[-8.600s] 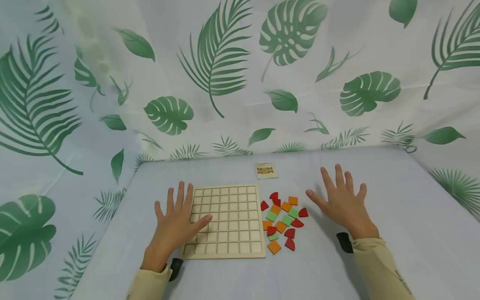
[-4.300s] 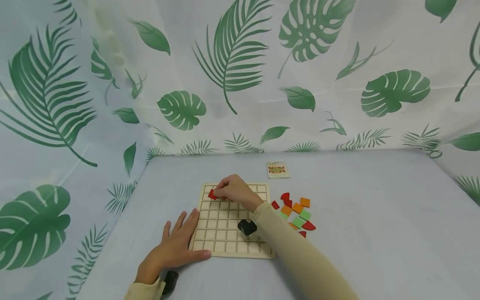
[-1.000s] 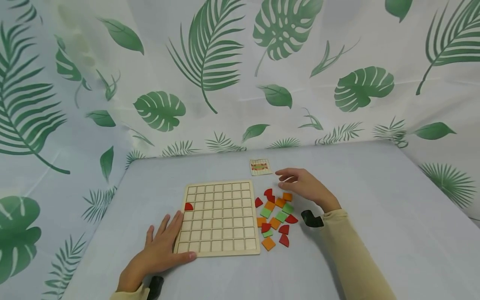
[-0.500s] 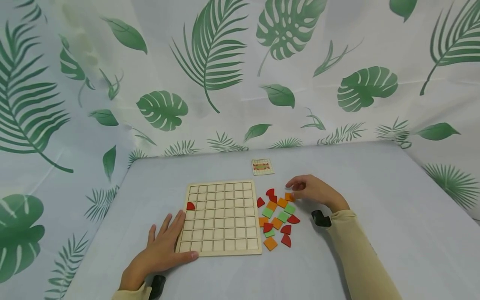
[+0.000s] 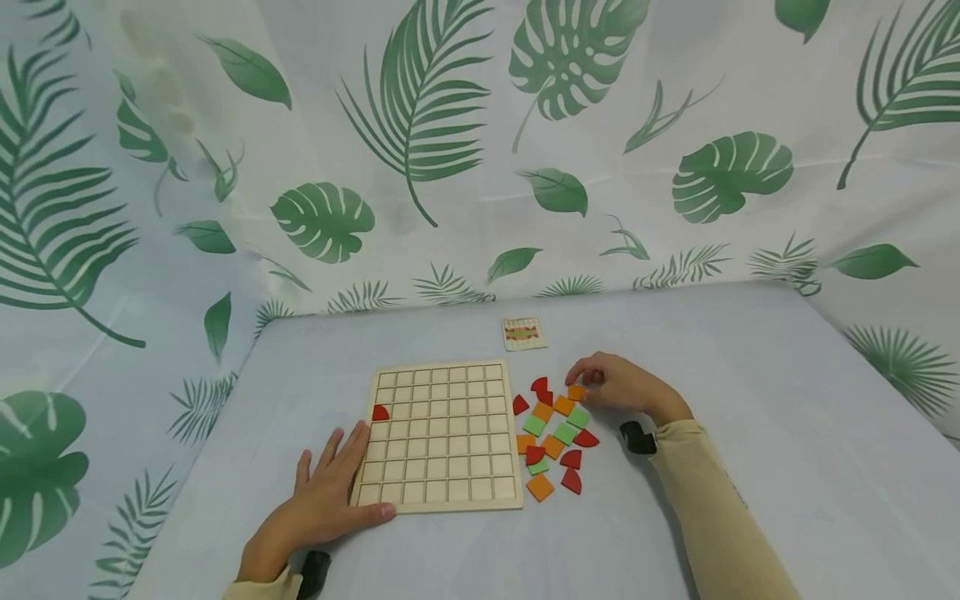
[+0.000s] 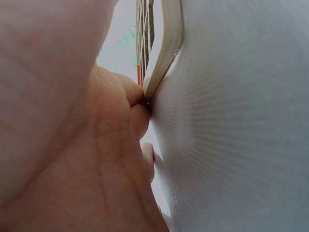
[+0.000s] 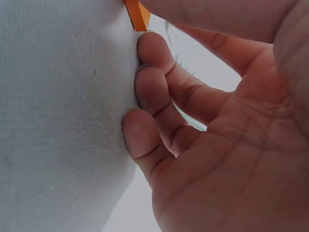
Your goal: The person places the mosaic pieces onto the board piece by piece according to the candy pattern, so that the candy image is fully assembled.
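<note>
A pale wooden grid board (image 5: 438,437) lies on the table with one red quarter-circle tile (image 5: 381,412) in a cell at its left side. My left hand (image 5: 322,500) rests with spread fingers along the board's lower left corner; in the left wrist view the fingers touch the board's edge (image 6: 166,53). To the right of the board, my right hand (image 5: 622,387) pinches an orange square tile (image 5: 576,392) at the far end of the loose pieces. In the right wrist view that orange tile (image 7: 138,15) shows beside the thumb, and the other fingers are curled against the tabletop.
Loose red quarter-circles (image 5: 572,481), orange squares (image 5: 540,487) and green squares (image 5: 565,432) lie scattered right of the board, some overlapping. A small pattern card (image 5: 524,333) lies behind them. A leaf-printed cloth (image 5: 465,167) hangs behind the white table.
A red quarter-circle was put onto the board by my right hand, which then came back right and down to the orange tile. My left hand shifted from over the board to its lower left corner.
</note>
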Action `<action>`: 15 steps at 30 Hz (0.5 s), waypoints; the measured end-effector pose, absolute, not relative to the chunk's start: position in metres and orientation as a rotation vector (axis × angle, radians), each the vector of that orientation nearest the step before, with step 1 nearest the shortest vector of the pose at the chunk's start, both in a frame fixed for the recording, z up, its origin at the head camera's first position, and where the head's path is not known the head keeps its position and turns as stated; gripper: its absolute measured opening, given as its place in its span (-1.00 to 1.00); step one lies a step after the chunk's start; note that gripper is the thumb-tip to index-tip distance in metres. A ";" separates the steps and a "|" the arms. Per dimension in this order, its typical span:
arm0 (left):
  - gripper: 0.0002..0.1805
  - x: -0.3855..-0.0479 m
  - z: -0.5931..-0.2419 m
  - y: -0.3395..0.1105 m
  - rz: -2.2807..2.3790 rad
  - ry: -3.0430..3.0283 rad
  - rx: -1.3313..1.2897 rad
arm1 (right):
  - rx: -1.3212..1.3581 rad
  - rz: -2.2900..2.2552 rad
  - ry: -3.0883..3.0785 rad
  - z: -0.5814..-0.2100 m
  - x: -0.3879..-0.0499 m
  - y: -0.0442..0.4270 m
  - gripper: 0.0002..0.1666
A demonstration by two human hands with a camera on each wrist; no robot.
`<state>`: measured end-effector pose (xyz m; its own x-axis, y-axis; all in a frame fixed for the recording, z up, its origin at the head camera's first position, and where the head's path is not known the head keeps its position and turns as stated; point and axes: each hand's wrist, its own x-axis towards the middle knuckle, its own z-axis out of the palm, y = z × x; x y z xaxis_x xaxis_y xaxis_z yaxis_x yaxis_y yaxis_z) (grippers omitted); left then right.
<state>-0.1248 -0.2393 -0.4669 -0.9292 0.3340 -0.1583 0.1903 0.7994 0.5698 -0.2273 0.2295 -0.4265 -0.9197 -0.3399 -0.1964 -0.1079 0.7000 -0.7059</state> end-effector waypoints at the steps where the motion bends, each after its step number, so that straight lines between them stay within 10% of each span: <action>1: 0.39 -0.125 -0.467 -0.239 0.825 2.734 0.403 | -0.358 -1.046 2.601 -0.427 -0.228 0.230 -0.72; 15: 0.40 -0.126 -0.466 -0.238 0.823 2.725 0.390 | -0.276 -1.048 2.632 -0.422 -0.234 0.235 -0.89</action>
<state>-0.1258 -0.2379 -0.4660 -0.9279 0.3290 -0.1752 0.1770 0.8026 0.5697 -0.2335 0.2352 -0.4219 -0.9385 -0.2821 -0.1990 -0.0682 0.7165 -0.6943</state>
